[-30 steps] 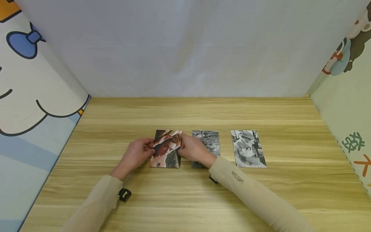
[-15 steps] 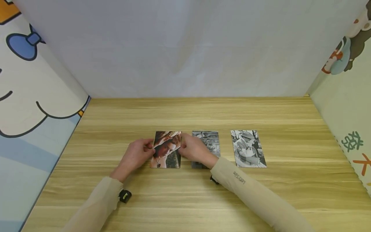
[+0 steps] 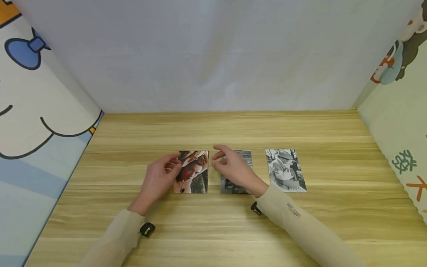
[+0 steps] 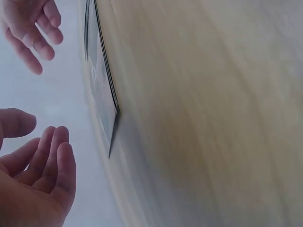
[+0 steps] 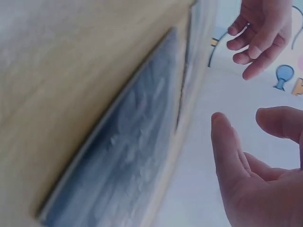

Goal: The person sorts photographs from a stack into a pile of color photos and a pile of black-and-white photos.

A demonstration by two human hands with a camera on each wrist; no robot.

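A colour photo card (image 3: 195, 172) showing a portrait lies on the table at the left end of a row. My left hand (image 3: 161, 174) hovers over its left edge, fingers loosely bent, and the left wrist view shows the hand (image 4: 42, 175) apart from the card. Over the middle card, a dark black-and-white photo (image 3: 245, 159), hangs my right hand (image 3: 233, 165), covering part of it. A gap shows between thumb and fingers of that right hand (image 5: 265, 175) in the right wrist view. Neither hand holds anything.
Another black-and-white photo card (image 3: 285, 171) lies at the right end of the row. The wood-grain table (image 3: 213, 230) meets a pale back wall (image 3: 213, 66), with cartoon-printed panels (image 3: 43, 100) on the sides.
Both hands have let go of the colour photo card's edges and lifted. The right hand has moved right, over the middle card. The cards stay in place.
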